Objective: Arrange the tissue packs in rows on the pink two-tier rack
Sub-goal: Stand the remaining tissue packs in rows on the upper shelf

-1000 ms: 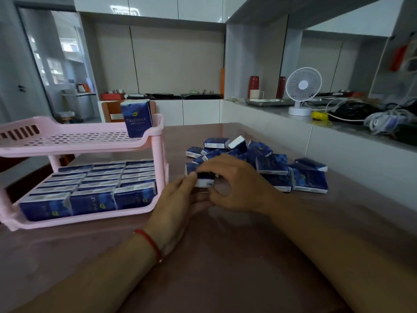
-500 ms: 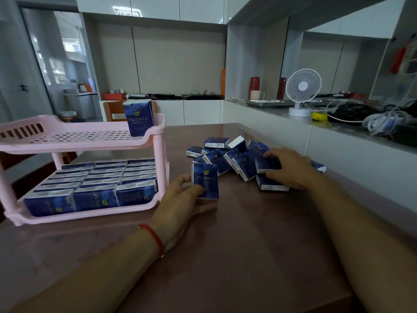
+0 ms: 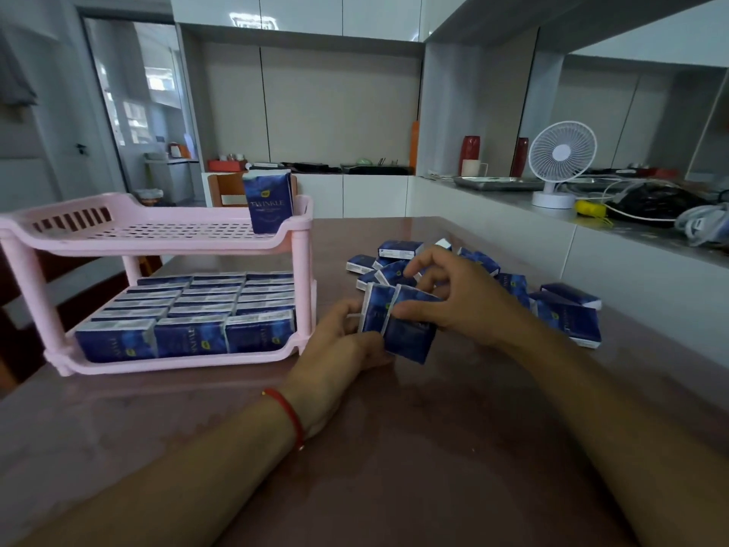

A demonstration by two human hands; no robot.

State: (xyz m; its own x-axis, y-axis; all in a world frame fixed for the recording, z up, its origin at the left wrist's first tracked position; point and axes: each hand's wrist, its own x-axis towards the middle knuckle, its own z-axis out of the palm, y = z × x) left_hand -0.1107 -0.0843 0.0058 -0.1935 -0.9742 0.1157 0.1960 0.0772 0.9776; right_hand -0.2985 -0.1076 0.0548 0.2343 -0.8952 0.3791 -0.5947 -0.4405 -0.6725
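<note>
Packs (image 3: pixel 398 321) of tissue, two or so pressed side by side, stand upright on the tabletop (image 3: pixel 394 448) just right of the pink rack (image 3: pixel 157 234); left hand (image 3: pixel 339 349) and right hand (image 3: pixel 445 298) both have their grip closed on them; they look light, soft and slick-wrapped, likely to slip apart, so squeezing the outer broad faces seems best.

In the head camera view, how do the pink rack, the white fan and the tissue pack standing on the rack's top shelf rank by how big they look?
Largest to smallest, as they appear:
1. Pink rack, by far the biggest.
2. White fan, though it stands farther back, so its true size is unsure.
3. Tissue pack on the top shelf.
</note>
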